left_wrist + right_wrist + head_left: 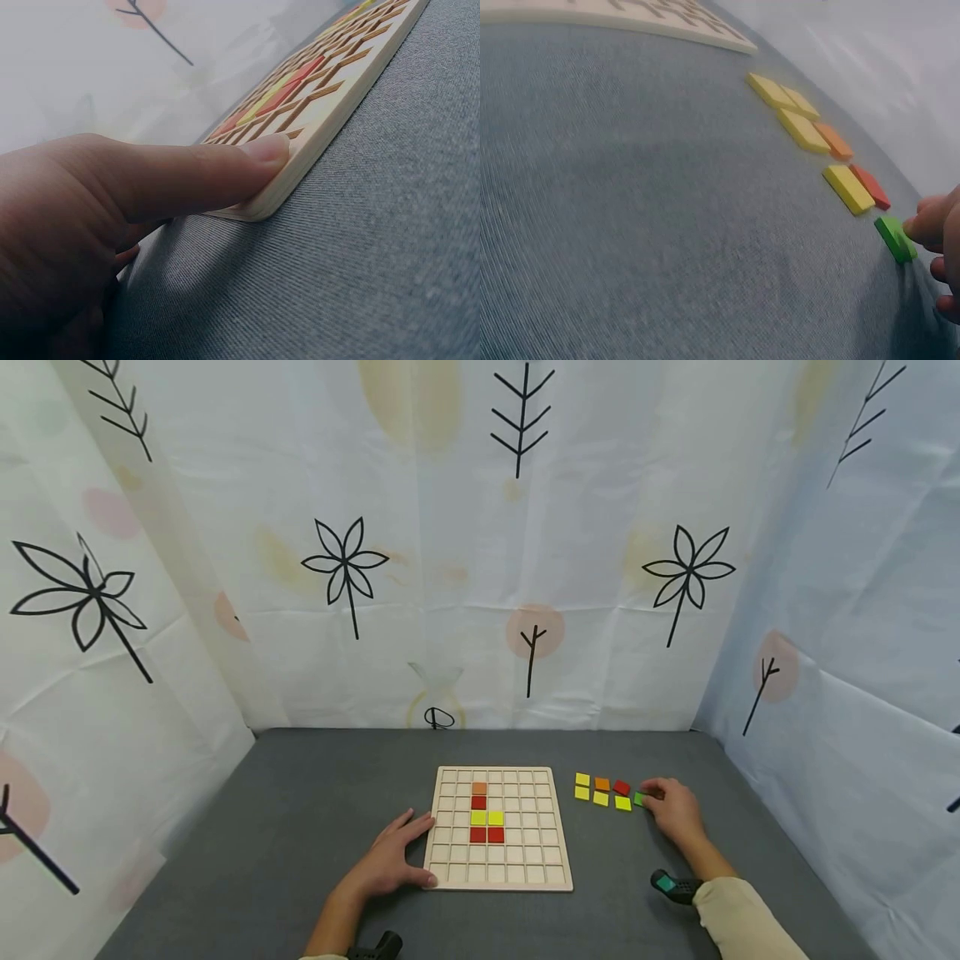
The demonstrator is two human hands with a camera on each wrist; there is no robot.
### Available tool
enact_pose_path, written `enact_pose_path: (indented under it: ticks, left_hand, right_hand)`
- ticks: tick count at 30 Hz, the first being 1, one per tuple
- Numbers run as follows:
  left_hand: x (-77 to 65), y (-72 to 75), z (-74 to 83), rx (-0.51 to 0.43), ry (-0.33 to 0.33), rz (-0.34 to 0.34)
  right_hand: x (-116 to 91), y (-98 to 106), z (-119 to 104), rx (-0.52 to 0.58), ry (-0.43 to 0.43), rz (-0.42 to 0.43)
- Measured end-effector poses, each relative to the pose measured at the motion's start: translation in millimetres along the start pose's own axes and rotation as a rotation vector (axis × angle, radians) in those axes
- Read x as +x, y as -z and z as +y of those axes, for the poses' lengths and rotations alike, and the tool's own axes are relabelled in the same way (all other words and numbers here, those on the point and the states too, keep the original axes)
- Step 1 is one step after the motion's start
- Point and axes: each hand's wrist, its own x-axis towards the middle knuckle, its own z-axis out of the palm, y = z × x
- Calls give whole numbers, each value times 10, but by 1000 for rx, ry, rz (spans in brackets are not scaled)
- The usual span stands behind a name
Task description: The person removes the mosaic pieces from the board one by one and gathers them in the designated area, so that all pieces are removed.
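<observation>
A square wooden grid board (pixel 525 887) lies on the grey table. Some of its cells hold coloured square tiles: an orange tile (pixel 479 788), red ones and two yellow ones. My left hand (pixel 390 860) rests at the board's left side, fingers stretched along the edge. Its thumb (pixel 262 154) presses on the near left corner. To the right of the board, my right hand (pixel 675 812) is at a green tile (pixel 894 238), its thumb and fingertips bent onto it. That tile still appears to touch the table, and the fingers hide part of it.
Between board and right hand lie loose tiles in two rough rows: several yellow tiles (pixel 601 798), an orange tile (pixel 602 784) and a red tile (pixel 622 787). Patterned white cloth walls (pixel 585 527) stand behind and beside the table (pixel 337 777).
</observation>
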Motion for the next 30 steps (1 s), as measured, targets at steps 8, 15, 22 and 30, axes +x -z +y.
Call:
enact_pose_path:
  ticks: [8, 15, 22, 30]
  left_hand:
    - [-3, 3, 9, -3, -4, -2]
    - [-11, 10, 22, -10, -8, -2]
    - [-3, -2, 1, -9, -7, -4]
    - [-15, 5, 7, -18, -19, -2]
  right_hand:
    - [15, -25, -160, 30, 26, 71]
    - [47, -103, -347, 79, 31, 124]
    - [9, -257, -530, 154, 48, 166]
    - [-49, -474, -739, 224, 106, 178]
